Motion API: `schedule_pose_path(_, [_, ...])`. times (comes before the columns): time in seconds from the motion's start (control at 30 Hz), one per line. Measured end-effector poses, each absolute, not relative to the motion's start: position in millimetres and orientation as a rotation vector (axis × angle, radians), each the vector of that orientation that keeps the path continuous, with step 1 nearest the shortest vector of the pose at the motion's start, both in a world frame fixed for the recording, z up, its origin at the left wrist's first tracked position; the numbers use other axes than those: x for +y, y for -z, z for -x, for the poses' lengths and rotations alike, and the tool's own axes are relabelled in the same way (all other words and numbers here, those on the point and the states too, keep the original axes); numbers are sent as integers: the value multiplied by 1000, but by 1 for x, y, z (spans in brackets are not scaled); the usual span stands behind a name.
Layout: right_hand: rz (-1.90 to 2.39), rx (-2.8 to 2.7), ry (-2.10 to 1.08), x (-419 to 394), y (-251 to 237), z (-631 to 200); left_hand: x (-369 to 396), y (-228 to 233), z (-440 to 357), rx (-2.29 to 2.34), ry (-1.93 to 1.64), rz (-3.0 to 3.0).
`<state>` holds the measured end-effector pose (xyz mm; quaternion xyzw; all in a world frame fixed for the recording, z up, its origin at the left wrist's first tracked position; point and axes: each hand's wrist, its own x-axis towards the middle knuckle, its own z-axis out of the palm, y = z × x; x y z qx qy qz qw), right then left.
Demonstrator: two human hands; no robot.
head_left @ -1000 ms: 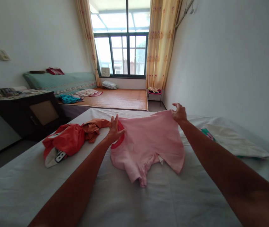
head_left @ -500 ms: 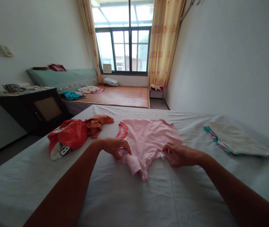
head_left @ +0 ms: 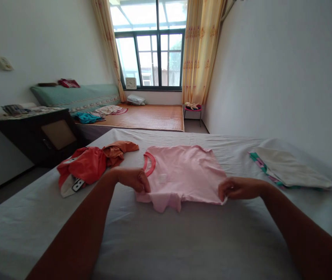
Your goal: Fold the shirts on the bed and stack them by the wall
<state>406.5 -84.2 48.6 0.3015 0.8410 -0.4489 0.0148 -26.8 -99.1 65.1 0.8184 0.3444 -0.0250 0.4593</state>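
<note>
A pink T-shirt (head_left: 180, 175) with a red-trimmed neckline lay spread flat on a white bedsheet (head_left: 166, 241), directly between the two hands. The left hand (head_left: 132, 179) was closed in a pinch on the shirt's near left edge, beside the neckline; the right hand (head_left: 236, 188) was closed in a pinch on the near right corner. Held at both ends, the near edge was drawn taut, apparently to smooth the cloth, while a small fold of fabric sagged between the hands. Just beyond the left hand, to its left, sat a crumpled heap of orange and red clothes (head_left: 91, 165), apart from the shirt. Beyond the right hand, to its right, lay a folded pale cloth (head_left: 288, 169) with a green patterned edge. Farther off stood a dark cabinet (head_left: 37, 136), a low platform with a woven mat (head_left: 148, 116), a small clock (head_left: 130, 83), yellow curtains (head_left: 199, 50) and a window (head_left: 151, 46).
</note>
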Motion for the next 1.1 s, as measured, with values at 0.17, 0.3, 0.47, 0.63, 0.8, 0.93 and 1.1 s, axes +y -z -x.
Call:
schedule_pose_path(0.17, [-870,2567,1477,-84,-43,-407,-100,-67,33,914,37,-2064])
schedule_pose_path(0.3, [-926,2554,1503,-79,-36,-410,-107,-67,16,956,126,-2172])
schedule_pose_path(0.47, [-937,2520,1560,-82,-42,-415,-112,-60,-11,947,208,-2354])
schedule_pose_path(0.63, [-1413,2614,1880,-71,-28,-408,-94,-49,-2,1096,-340,-2035])
schedule_pose_path(0.8, [-2466,2252,2386,-46,3,-401,-75,-27,17,1506,-963,-1598])
schedule_pose_path(0.93, [-2437,2193,2185,-45,6,-416,-76,-20,25,1470,-867,-1590])
schedule_pose_path(1.1, [-2351,2300,1743,-52,0,-427,-77,-19,15,1464,-828,-1796])
